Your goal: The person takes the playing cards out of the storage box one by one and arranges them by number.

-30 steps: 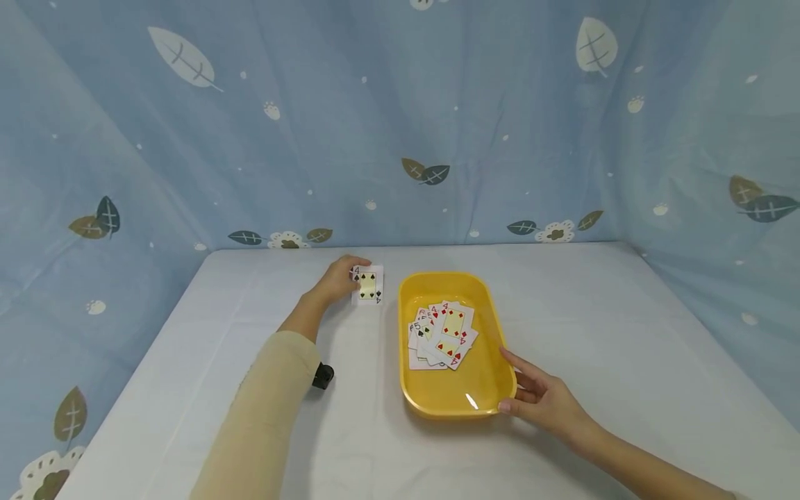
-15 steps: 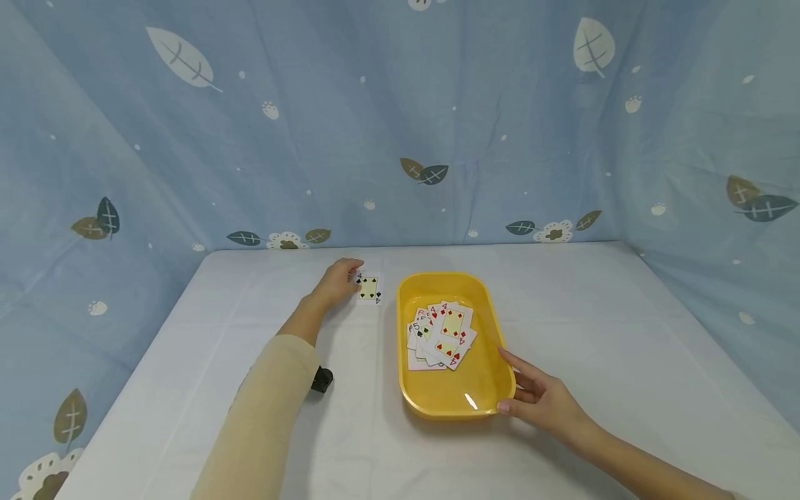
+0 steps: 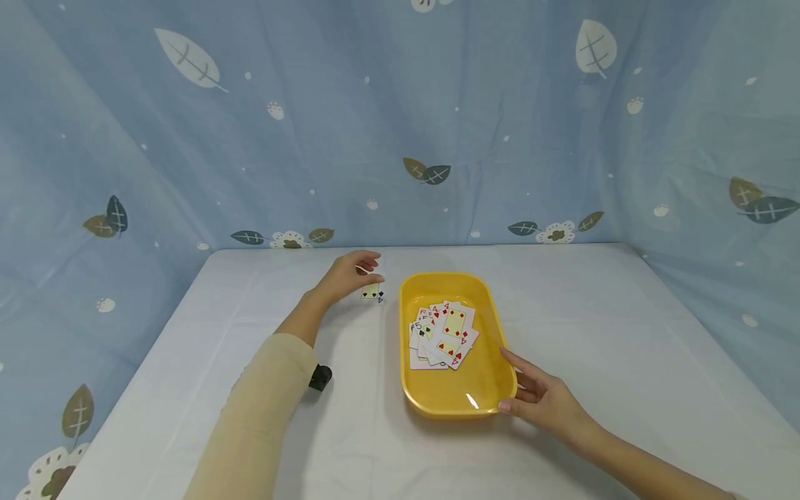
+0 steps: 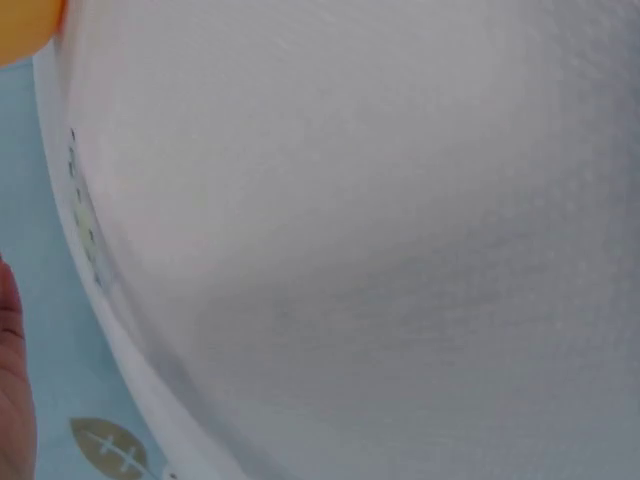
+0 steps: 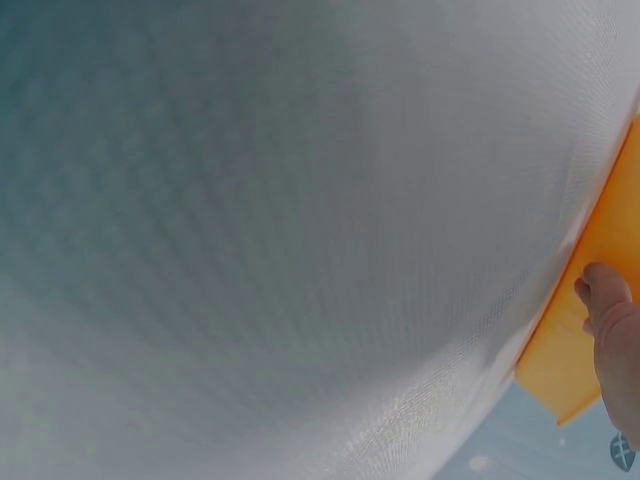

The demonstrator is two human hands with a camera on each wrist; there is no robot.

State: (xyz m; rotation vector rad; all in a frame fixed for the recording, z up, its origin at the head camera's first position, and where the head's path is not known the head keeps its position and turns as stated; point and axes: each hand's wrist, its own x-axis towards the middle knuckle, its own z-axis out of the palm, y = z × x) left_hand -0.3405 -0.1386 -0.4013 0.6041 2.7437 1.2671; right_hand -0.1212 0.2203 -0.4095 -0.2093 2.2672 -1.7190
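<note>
My left hand (image 3: 346,276) hovers at the far left of the table, fingers loosely bent with nothing held. Just under its thumb a four of spades playing card (image 3: 371,294) lies face up, its upper part hidden. The left wrist view shows that card (image 4: 86,230) lying on the cloth, apart from the hand (image 4: 14,385). At its near right corner, my right hand (image 3: 546,403) grips a yellow plastic tray (image 3: 437,401), thumb and fingers against the rim. Inside rests a fanned pile of cards, with a four of diamonds (image 3: 455,321) on top.
White cloth (image 3: 600,333) covers the table, and a blue leaf-patterned curtain (image 3: 350,125) stands behind it. A small black wrist device (image 3: 321,377) shows beside the left sleeve (image 3: 259,410).
My left thumb and fingers first held the four of spades, which lowered onto the cloth; the hand has since let go and risen slightly over it. The right hand and tray stay put.
</note>
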